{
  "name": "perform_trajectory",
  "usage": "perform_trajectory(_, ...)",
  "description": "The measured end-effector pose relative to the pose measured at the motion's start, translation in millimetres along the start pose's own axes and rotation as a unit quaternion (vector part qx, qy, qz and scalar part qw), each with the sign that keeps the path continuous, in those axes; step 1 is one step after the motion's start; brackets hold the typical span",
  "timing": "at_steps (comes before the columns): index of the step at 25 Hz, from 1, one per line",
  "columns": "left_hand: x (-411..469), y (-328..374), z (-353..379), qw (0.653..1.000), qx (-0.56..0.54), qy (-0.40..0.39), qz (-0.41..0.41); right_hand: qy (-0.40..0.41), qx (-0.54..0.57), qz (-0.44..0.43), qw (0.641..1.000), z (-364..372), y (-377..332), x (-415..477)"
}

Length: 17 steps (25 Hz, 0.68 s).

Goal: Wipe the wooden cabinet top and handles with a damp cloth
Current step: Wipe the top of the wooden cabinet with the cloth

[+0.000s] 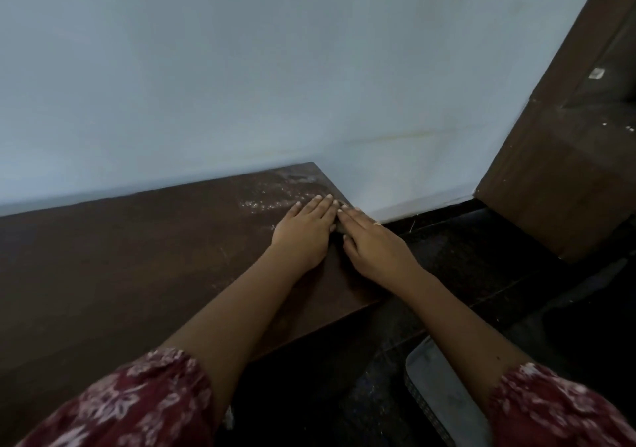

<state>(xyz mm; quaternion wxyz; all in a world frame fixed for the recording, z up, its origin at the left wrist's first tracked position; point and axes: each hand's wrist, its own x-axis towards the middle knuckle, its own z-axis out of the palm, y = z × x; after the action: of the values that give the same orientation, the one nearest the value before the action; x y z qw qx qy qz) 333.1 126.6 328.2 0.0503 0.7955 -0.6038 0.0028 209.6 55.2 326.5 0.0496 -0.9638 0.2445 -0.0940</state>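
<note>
Cabinet top (137, 257), dark brown wood, fills the left and near part of the view and runs along a pale blue wall (241, 68). Its right end stops short of a dark door frame (550, 171) at the far right. Both hands lie palm down at the far right corner of the top, fingers straight and pressed flat. The left hand (304, 231) and the right hand (373, 243) sit side by side, fingertips touching, so the two form a narrow wedge pointing at the corner. Between and under them a small dark patch shows, perhaps the cloth (340, 228), but it is too hidden to tell for sure. Neither hand is curled around anything. Just left of the fingertips the wood carries a pale, speckled smear (275, 199), either dust or wet. The right hand's outer edge reaches the cabinet's right edge. Dark floor (464, 257) lies right of the cabinet. Red floral sleeves (137, 408) cover both upper arms at the near edge. A grey mat (440, 391) lies on the floor near the right arm.
</note>
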Motion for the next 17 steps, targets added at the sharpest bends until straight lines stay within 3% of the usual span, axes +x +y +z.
perform_trajectory(10, 99, -69, -8, 0.994, 0.104, 0.012, -0.042, -0.005, 0.016, 0.025, 1.0, 31, 11, 139)
perform_trajectory(17, 103, -101, -12, 0.994, 0.092, 0.001, -0.062, 0.006, 0.009, 0.033, 0.999, 30, -5, 162)
